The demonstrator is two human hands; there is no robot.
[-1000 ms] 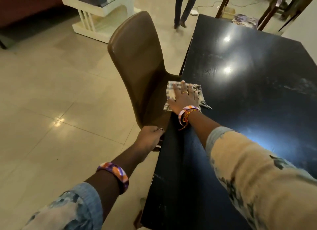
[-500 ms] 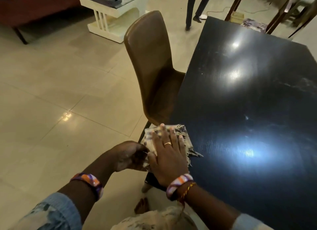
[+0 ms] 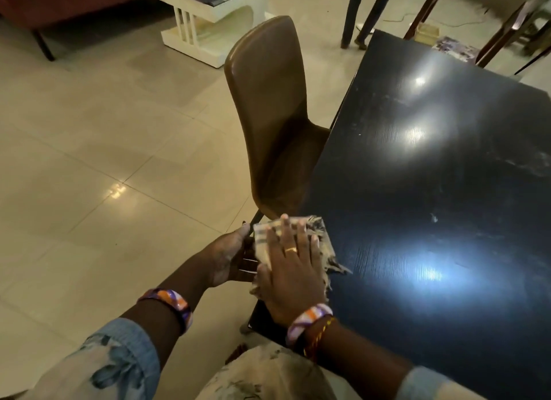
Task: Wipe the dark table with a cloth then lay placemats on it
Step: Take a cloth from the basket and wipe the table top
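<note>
Two hands at the dark surface's (image 3: 432, 191) seven-o'clock edge.
Right grip (image 3: 293, 268) presses flat, fingers released, on the cloth (image 3: 320, 244); left grip (image 3: 228, 258) cupped, released, beside it.

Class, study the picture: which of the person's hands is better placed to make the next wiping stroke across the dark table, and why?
The right hand. Its flat fingers press the cloth on the dark table. The left hand is cupped off the table's edge, beside the cloth.

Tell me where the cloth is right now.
In the head view, the cloth lies at the dark table's near-left edge under the right hand, beside the brown chair.
</note>
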